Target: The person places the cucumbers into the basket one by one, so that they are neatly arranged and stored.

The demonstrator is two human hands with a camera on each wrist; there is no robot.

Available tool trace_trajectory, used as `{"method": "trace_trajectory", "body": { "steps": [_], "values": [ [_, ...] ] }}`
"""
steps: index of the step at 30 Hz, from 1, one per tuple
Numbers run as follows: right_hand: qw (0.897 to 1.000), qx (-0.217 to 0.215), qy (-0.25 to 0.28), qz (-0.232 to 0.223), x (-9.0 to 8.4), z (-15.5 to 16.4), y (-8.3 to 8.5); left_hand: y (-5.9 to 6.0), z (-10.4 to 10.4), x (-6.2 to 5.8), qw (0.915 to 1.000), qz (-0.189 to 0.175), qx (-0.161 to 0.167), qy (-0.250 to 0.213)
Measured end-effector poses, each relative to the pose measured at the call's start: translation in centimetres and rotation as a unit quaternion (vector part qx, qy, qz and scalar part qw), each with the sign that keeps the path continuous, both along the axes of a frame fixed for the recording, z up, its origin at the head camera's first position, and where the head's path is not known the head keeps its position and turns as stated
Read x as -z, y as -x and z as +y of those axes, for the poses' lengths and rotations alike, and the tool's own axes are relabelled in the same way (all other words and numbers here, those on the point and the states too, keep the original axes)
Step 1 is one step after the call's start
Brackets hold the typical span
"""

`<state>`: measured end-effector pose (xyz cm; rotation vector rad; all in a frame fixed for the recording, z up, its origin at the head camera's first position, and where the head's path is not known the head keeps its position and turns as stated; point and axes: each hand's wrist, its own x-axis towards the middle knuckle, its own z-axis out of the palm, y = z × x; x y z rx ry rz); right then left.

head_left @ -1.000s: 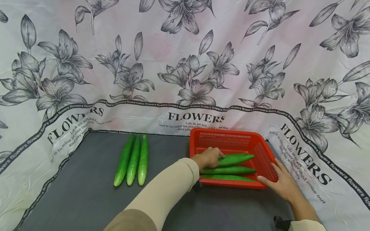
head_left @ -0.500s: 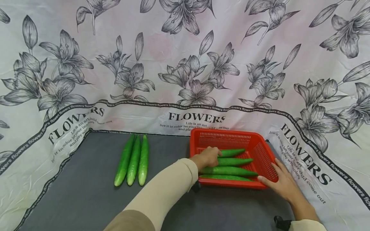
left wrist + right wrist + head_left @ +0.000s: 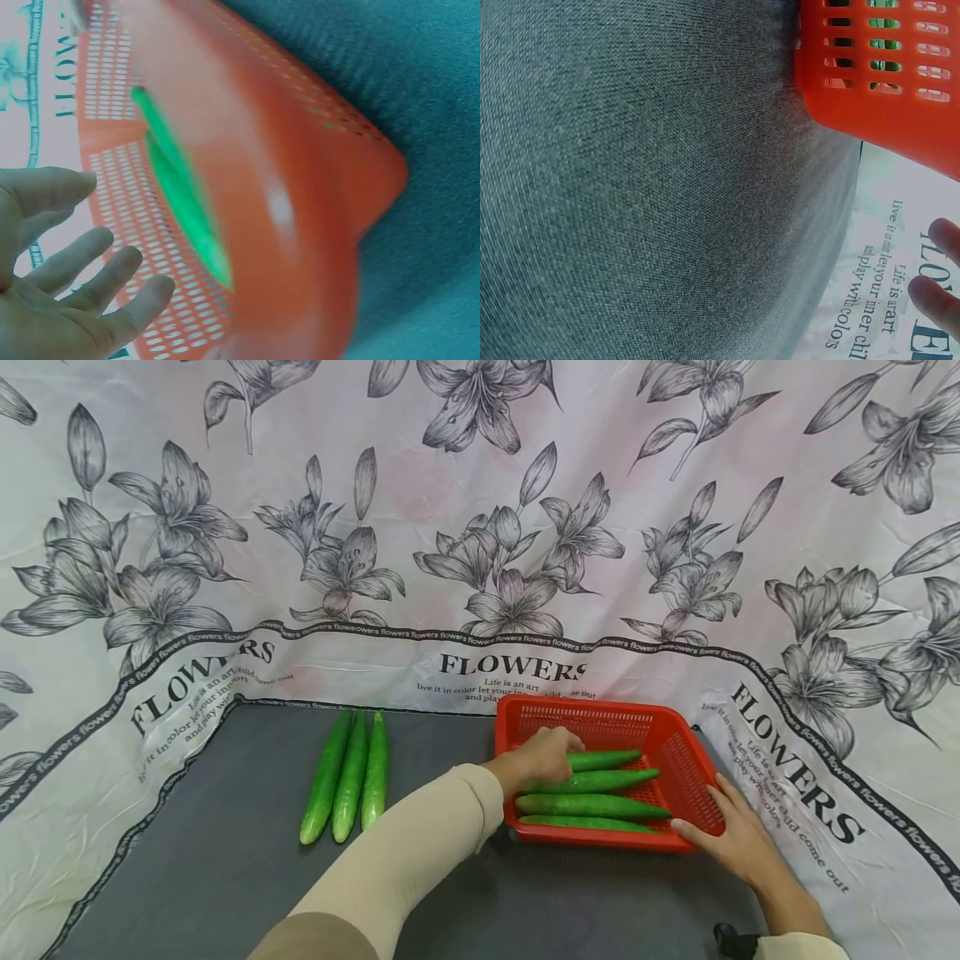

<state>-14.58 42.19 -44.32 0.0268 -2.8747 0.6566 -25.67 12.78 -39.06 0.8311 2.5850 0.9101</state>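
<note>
Our left hand has let go the cucumber, fingers seemingly relaxed; our flat right hand steadies the basket on grey cloth.

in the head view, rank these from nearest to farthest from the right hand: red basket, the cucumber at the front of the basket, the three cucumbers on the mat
1. red basket: the right hand rests on its right front corner.
2. front cucumber in the basket: just left of the hand, inside the front wall.
3. three cucumbers on the mat: far left, beyond the left hand.
</note>
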Motion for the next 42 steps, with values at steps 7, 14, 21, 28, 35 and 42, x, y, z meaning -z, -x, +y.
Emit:
{"method": "trace_trajectory", "body": {
  "steps": [7, 14, 21, 28, 35, 42],
  "values": [
    [1.0, 0.001, -0.001, -0.012, -0.1, -0.1, 0.0, -0.6, -1.2, -2.3, 0.9961, -0.03, -0.009, -0.083],
    [1.0, 0.006, -0.004, -0.016, 0.0, 0.0, 0.0, -1.3, -2.5, -4.6, 0.9878, -0.036, -0.022, -0.15],
    [1.0, 0.005, -0.002, 0.0, -0.2, 0.0, -0.2, -2.5, -3.3, -6.1, 0.9848, -0.042, -0.008, -0.169],
    [1.0, 0.004, -0.007, 0.001, 0.0, 0.0, 0.1, -3.6, -4.5, -7.3, 0.9838, -0.021, 0.011, -0.178],
    [1.0, 0.0, -0.006, 0.011, 0.1, 0.0, 0.1, -4.7, -5.8, -8.4, 0.9804, 0.005, 0.017, -0.196],
    [1.0, 0.001, -0.005, 0.007, 0.0, 0.0, 0.0, -5.7, -7.8, -10.0, 0.9762, 0.035, 0.024, -0.213]
  ]
}}
